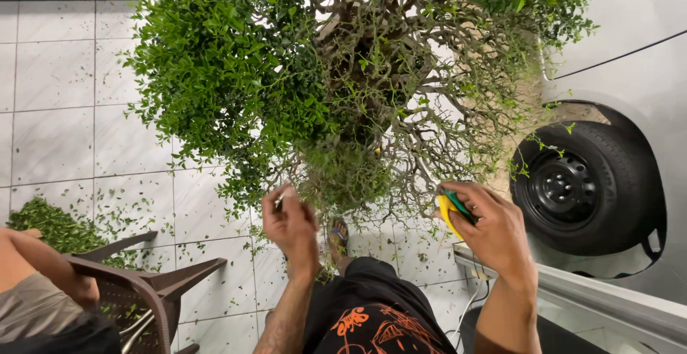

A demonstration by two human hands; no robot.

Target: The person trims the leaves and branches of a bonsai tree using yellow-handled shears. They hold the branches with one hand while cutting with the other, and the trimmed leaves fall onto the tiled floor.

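Underfoot, the floor (57, 75) was pale square tile with dark grout, littered with small green clippings (122, 207); a denser heap of cut leaves (50, 226) lay at 9 o'clock. A silver car (637, 53) filled the 3 o'clock side, its black tyre (580, 186) and steel wheel plainly seen. A brown plastic chair (150, 282) stood at 7 o'clock, with another person's arm (43, 264) resting across its back.

The bonsai tree (343, 75) occupied the upper centre, 10 to 2 o'clock: dense foliage on its 10 o'clock side, bare twisting branches toward 2 o'clock.

The left hand (292, 226), at 6 o'clock beneath the canopy, had fingers closed in a pinch on a thin twig (280, 198) at the tree's lower edge. The right hand (490, 229), at 4 o'clock, was wrapped around the yellow-and-green handles of a pair of pruning shears (452, 207), just beside the lowest branch tips.

The shear blades were hidden behind the fingers and twigs; whether they were open could not be told. The tree's pot and base were covered by foliage. The other person was cut off at the frame edge. A sandalled foot (339, 236) showed partly under the leaves at 6 o'clock.
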